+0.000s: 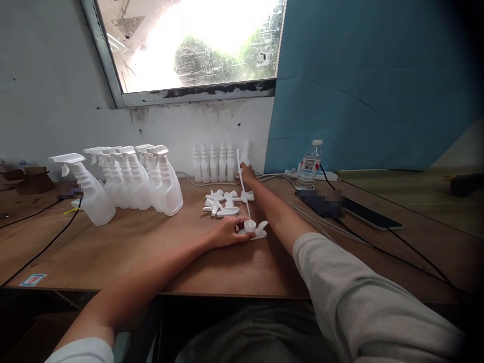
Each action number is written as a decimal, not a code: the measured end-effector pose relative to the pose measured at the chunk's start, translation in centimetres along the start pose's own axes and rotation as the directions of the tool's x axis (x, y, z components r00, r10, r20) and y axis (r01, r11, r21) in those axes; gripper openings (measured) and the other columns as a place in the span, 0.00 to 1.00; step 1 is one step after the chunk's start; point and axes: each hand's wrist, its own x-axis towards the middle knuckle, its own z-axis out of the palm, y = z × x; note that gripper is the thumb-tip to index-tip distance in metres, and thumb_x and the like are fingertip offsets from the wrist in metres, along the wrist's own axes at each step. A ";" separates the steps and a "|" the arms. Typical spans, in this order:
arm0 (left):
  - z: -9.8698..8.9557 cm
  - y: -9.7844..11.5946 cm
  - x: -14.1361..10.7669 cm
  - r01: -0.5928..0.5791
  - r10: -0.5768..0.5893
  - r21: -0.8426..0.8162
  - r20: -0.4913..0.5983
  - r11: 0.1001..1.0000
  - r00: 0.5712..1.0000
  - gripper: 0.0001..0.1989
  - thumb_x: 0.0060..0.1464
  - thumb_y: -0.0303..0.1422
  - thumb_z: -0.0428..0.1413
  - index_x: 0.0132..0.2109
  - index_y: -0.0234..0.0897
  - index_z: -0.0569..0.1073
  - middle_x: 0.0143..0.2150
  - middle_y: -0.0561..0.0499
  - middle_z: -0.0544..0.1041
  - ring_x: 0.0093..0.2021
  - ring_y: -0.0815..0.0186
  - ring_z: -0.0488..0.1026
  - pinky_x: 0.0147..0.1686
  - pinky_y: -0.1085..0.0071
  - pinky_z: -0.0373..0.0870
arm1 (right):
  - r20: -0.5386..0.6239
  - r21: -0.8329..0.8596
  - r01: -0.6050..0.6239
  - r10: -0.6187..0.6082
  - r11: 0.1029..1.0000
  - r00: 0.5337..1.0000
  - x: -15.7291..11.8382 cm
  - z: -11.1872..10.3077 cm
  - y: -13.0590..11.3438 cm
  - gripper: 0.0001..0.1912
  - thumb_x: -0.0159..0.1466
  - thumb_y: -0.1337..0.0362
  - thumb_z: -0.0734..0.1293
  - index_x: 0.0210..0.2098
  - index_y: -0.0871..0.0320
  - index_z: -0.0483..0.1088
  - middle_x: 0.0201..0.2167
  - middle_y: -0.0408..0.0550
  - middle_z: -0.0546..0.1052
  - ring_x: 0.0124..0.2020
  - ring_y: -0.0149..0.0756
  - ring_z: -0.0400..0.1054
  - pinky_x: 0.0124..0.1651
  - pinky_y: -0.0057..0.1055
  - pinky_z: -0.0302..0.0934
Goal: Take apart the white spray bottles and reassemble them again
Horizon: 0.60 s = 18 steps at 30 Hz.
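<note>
My left hand [235, 232] is closed around a white spray head [250, 226] that lies on the table, its round collar facing up. A thin white tube [243, 184] stands up from the collar, leaning slightly left. Farther back, my right hand [247, 173] is at a white bottle [245, 151] standing by the wall; its fingers are bent, and the bottle's lower part is partly hidden. Several loose white spray heads [227, 199] lie between my hands and the row of white bottles [214, 164].
Several spray bottles with heads fitted [139, 181] stand at the left. A clear water bottle [309, 166], a dark phone [372, 213], a blurred dark object [319, 202] and cables lie at the right of the wooden table [227, 272]. A cardboard box [32, 181] is far left.
</note>
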 end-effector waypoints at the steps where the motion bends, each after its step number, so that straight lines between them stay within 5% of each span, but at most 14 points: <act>1: 0.0 0.0 0.0 0.000 0.000 0.007 -0.001 1.000 1.000 0.17 0.52 0.42 0.58 0.43 0.33 0.75 0.29 0.54 0.71 0.27 0.73 0.62 0.27 0.77 0.61 | -0.043 0.034 -0.037 0.038 0.999 0.998 -0.1 -0.2 0.2 0.19 0.61 0.64 0.67 0.51 0.57 0.62 0.48 0.57 0.64 0.47 0.47 0.66 0.48 0.42 0.60; 9: -0.2 0.4 -0.1 -0.005 0.008 0.047 -0.061 0.999 0.998 0.16 0.51 0.42 0.59 0.42 0.34 0.75 0.33 0.52 0.73 0.30 0.70 0.67 0.30 0.75 0.64 | -0.161 0.374 -0.134 0.206 0.918 0.965 -2.3 -3.1 1.2 0.31 0.50 0.72 0.70 0.51 0.60 0.56 0.46 0.56 0.67 0.48 0.46 0.65 0.46 0.39 0.62; 13: -0.3 0.8 -0.2 -0.043 0.035 -0.042 -0.176 0.998 0.984 0.16 0.51 0.40 0.59 0.44 0.34 0.73 0.40 0.47 0.74 0.34 0.68 0.71 0.32 0.74 0.69 | -0.059 0.555 -0.092 0.149 0.827 0.987 -5.6 -6.4 1.3 0.29 0.47 0.67 0.72 0.47 0.58 0.61 0.45 0.52 0.70 0.43 0.42 0.68 0.38 0.35 0.66; 18: -3.1 2.2 1.2 0.046 -0.108 -0.168 -0.376 0.985 0.920 0.20 0.52 0.42 0.58 0.49 0.37 0.68 0.25 0.55 0.72 0.21 0.71 0.70 0.18 0.78 0.66 | 0.123 0.733 -0.098 0.009 0.673 0.992 -13.0 -10.4 2.1 0.23 0.47 0.62 0.72 0.42 0.56 0.66 0.44 0.50 0.75 0.39 0.42 0.71 0.36 0.38 0.69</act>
